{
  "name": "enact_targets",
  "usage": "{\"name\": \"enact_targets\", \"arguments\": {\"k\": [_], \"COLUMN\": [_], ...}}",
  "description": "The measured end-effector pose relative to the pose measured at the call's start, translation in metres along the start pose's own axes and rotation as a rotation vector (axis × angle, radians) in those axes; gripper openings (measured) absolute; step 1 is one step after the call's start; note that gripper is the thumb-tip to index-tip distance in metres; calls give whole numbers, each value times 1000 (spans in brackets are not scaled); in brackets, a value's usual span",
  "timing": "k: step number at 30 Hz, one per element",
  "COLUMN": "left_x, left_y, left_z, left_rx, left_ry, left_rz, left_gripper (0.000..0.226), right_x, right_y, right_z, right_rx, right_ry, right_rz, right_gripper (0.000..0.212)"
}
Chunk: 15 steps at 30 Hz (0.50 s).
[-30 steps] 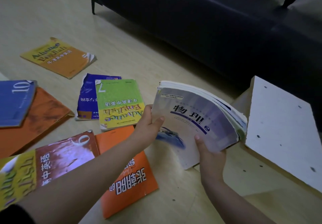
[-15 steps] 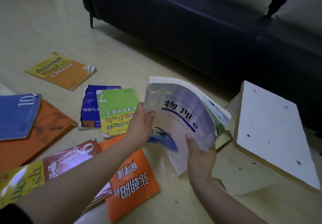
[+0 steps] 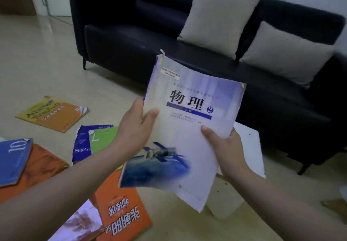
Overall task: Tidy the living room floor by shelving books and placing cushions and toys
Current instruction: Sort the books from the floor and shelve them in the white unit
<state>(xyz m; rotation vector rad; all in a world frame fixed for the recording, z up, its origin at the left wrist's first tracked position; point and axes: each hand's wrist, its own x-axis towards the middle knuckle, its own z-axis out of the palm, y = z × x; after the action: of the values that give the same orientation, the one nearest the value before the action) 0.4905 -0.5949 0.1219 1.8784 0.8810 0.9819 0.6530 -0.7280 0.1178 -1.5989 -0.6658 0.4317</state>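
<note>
Where the textbook point(image 3: 189, 128) overlaps it, green book point(image 3: 102, 138) hides.

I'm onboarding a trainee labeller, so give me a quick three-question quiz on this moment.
1. True or false: the left hand and right hand both hold the physics book.
2. How many cushions are on the sofa? A one, B two, C three.
3. Fill in: the blue book marked 10 lies partly on an ___ book.

Key: 1 true; 2 B; 3 orange.
</note>
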Motion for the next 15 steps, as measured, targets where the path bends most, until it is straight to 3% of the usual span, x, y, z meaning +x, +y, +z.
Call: {"name": "enact_targets", "arguments": {"k": [8, 15], "left_x": [-6, -8], "left_y": [95, 163], "left_z": [92, 252], "left_rx": [-91, -173], "left_ry": [-134, -367], "left_rz": [122, 174], "left_gripper": [14, 20], "right_x": [33, 57], "right_y": [-30, 2], "right_z": [-143, -308], "right_rx": [5, 20], "right_ry": [122, 338], "right_rz": [-49, -47], "right_gripper": [34, 27]}}
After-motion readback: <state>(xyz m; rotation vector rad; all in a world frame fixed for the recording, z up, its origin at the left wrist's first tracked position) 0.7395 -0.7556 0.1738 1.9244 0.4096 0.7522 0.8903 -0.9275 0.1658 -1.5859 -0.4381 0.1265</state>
